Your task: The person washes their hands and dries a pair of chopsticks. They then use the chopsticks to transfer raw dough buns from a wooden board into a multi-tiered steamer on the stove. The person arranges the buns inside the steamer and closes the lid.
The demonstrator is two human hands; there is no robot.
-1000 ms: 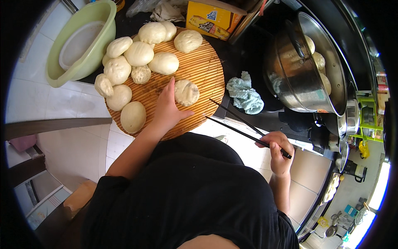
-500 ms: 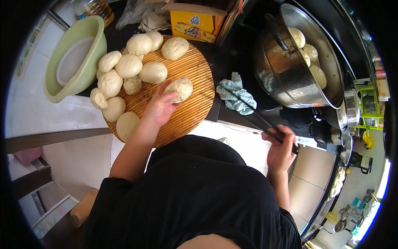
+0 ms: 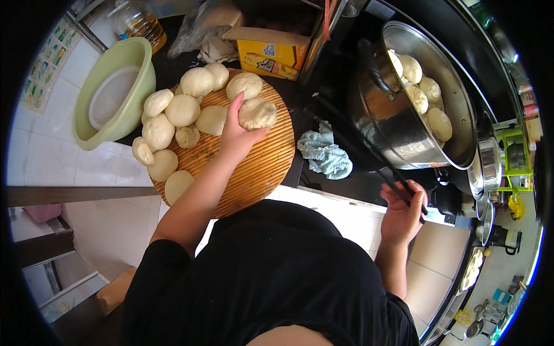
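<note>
My left hand (image 3: 238, 138) is closed around a pale, round steamed bun (image 3: 258, 115), thumb on its near side and fingers on its left. It is over the right part of a round slatted board (image 3: 248, 181). Several more buns (image 3: 183, 111) crowd the board's left and far side, one just beyond the held bun. In my right hand (image 3: 402, 216) are dark chopsticks (image 3: 400, 185), pointing forward and left over the black counter. Ahead of that hand stands a large steel pot (image 3: 375, 115), with several buns (image 3: 430, 89) inside.
A crumpled light-blue cloth (image 3: 326, 153) lies between board and pot. At the far left are a green basin (image 3: 147, 75) and an oil bottle (image 3: 141, 26). A yellow carton (image 3: 271, 57) stands behind the board. Steel pans (image 3: 490, 153) and a green rack (image 3: 513, 153) are at right.
My left hand has carried its bun farther forward across the board, close to another bun there. My right hand still grips the chopsticks. The whole view has shifted slightly.
</note>
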